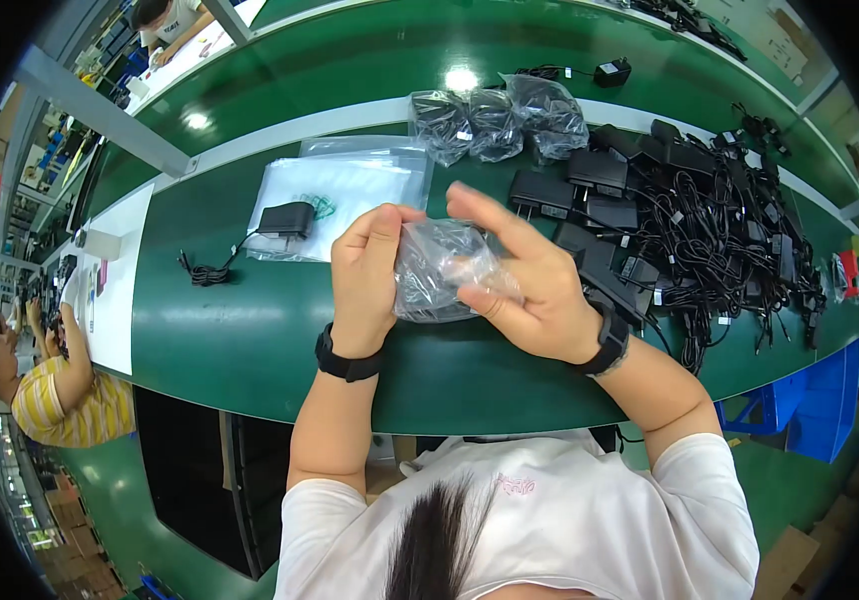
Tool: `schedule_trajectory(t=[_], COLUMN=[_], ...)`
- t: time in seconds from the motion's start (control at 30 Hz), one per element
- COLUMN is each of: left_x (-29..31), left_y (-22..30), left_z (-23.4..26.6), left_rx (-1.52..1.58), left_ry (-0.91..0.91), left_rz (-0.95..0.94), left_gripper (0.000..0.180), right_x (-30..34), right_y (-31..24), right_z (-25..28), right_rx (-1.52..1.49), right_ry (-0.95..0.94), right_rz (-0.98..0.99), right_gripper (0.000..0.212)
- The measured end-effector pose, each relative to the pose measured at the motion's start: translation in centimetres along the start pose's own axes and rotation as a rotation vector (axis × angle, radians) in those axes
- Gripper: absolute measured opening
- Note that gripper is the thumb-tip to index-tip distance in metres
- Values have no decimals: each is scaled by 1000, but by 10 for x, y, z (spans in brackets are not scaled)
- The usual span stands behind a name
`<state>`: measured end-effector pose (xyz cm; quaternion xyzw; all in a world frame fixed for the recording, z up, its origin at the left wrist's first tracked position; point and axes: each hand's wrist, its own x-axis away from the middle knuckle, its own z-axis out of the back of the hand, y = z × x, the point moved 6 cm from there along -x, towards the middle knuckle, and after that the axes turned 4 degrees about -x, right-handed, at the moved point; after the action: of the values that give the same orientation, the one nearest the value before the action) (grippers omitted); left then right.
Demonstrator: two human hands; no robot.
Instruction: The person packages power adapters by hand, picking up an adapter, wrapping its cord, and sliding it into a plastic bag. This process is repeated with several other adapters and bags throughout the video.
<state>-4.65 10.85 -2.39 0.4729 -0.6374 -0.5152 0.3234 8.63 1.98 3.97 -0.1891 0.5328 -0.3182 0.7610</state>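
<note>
Between my two hands is a clear plastic bag [425,285], crumpled around something dark that I cannot make out clearly. My left hand [368,265] grips the bag's left side, thumb along its edge. At the right side, my right hand [540,285] has its thumb and a finger on the loose plastic, with another finger raised above. A stack of flat clear bags [350,190] lies beyond my left hand. On it rest a black power adapter [287,220], its cable coiled on the table, and green rubber bands [318,206].
Several bagged dark items [495,125] stand along the far side. A large pile of black adapters and cables [710,220] covers the right of the green table [240,340]. A blue plastic stool [810,400] is at right. Other people [75,400] sit at left and far left.
</note>
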Motion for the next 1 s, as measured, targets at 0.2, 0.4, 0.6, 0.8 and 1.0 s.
schedule_trajectory(t=[0.2,0.4,0.6,0.8,1.0], left_x=[14,5,7,15,16], left_y=[22,12,33,40,39], left_z=[-2,17,27,25,13], left_rx=[-436,4,-484,-695,-650], left_ry=[58,247,374,405,337], left_rz=[-309,24,-489,-637,-618], left_gripper=[30,42,52,41,38], right_x=[7,-20,-104,-81,-81], right_y=[27,39,101,183,124], right_z=[-6,6,31,-13,2], right_rx=[-645,-535,1194,1337,1130], right_ry=[-87,-240,-314,-482,-394], right_rz=[-730,-992,92,-153,24], right_gripper=[60,32,28,48,54])
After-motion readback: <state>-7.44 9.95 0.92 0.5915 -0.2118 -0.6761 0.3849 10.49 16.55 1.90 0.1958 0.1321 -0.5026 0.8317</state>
